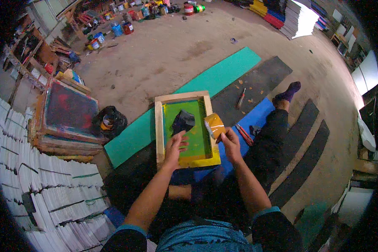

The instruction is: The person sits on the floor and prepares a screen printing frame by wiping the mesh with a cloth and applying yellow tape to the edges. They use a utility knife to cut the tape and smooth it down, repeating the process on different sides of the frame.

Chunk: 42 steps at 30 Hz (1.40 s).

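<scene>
Dark sleeves (teal cuffs)

White stacks at left; cans far back.

Head-worn fisheye view, looking down and ahead, wearer's torso near; floor beyond

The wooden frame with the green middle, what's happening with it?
A person sits behind the wooden frame. Their right hand holds a yellow-brown piece with a toothed edge by the frame's right side. The left hand, open, is over the green middle, near a black piece; whether they touch isn't clear.
</scene>
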Each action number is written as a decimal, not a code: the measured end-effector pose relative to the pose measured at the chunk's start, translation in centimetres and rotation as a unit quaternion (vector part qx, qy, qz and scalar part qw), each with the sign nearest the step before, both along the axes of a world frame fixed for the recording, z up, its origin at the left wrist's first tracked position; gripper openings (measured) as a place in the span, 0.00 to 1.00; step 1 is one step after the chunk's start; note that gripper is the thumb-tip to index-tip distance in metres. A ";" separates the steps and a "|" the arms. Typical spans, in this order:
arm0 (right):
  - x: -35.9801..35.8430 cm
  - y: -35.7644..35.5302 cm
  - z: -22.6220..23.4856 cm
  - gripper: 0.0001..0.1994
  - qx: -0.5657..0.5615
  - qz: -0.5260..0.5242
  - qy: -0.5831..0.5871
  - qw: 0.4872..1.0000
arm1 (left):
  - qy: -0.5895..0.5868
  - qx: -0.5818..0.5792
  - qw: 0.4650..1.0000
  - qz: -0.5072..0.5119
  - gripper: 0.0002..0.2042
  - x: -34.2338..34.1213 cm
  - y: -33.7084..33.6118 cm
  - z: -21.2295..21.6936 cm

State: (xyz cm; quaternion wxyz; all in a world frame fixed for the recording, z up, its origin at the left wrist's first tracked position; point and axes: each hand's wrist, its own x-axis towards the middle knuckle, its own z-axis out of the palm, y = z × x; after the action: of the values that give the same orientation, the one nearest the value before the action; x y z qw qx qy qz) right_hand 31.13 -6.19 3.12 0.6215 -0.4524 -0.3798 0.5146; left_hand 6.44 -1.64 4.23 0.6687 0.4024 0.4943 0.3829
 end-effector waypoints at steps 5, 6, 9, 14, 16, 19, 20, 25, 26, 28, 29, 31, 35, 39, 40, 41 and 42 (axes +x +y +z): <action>-2.5 -1.7 1.9 0.10 0.014 0.101 0.090 0.991 | -0.165 -0.026 0.983 -0.072 0.28 3.4 0.6 3.8; -2.6 -1.8 2.1 0.10 0.003 0.124 0.087 0.989 | -0.175 -0.005 0.981 -0.078 0.28 3.6 0.5 4.0; -2.6 -1.9 1.9 0.14 -0.002 0.144 0.016 0.989 | -0.162 0.027 0.984 -0.067 0.27 3.4 0.4 3.4; -3.6 -1.5 6.4 0.18 0.025 0.042 -0.171 0.984 | -0.021 0.138 0.988 -0.060 0.22 2.0 -0.2 4.8; -3.8 -0.9 7.6 0.18 0.034 0.049 -0.202 0.978 | 0.037 0.237 0.969 -0.058 0.21 1.5 0.0 4.6; -4.7 -0.5 9.2 0.16 0.021 0.060 -0.190 0.980 | 0.051 0.281 0.956 -0.059 0.19 0.9 0.0 4.0; -4.9 -0.4 9.3 0.16 0.011 0.066 -0.196 0.978 | 0.068 0.277 0.956 -0.070 0.22 0.6 0.1 3.9; -5.1 -0.2 8.7 0.14 0.018 0.066 -0.213 0.975 | 0.093 0.273 0.953 -0.092 0.26 0.3 0.1 3.9; -5.3 -0.3 8.8 0.14 0.013 0.065 -0.206 0.976 | 0.095 0.267 0.955 -0.091 0.26 0.3 0.1 3.9; -5.4 -0.3 8.9 0.13 0.007 0.063 -0.202 0.977 | 0.098 0.257 0.957 -0.091 0.26 0.3 0.0 4.0; -5.4 -0.2 8.8 0.13 0.007 0.063 -0.205 0.977 | 0.100 0.255 0.957 -0.090 0.26 0.3 0.0 3.9; -5.3 -0.2 8.5 0.12 -0.002 0.064 -0.206 0.976 | 0.103 0.253 0.958 -0.087 0.27 0.3 -0.1 3.8; -5.2 0.0 8.1 0.09 -0.037 0.067 -0.198 0.977 | 0.090 0.258 0.958 -0.086 0.23 0.3 0.0 3.3; -5.2 0.3 7.4 0.11 0.020 0.056 -0.210 0.976 | 0.064 0.248 0.964 -0.071 0.18 0.5 -0.1 2.6; -5.1 0.3 7.6 0.10 -0.005 0.065 -0.200 0.978 | 0.062 0.246 0.965 -0.071 0.18 0.6 -0.1 2.5; -5.0 0.2 7.8 0.09 -0.030 0.073 -0.191 0.978 | 0.053 0.241 0.967 -0.068 0.18 0.6 -0.1 2.5; -4.9 0.2 8.1 0.08 -0.055 0.081 -0.181 0.979 | 0.045 0.237 0.968 -0.066 0.18 0.7 -0.1 2.5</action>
State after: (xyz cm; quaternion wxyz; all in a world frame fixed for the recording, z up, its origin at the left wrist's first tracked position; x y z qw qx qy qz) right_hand 26.20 -5.97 11.25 0.4729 -0.5390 -0.4929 0.4929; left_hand 7.18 -1.77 6.74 0.5555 0.5973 0.3915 0.4259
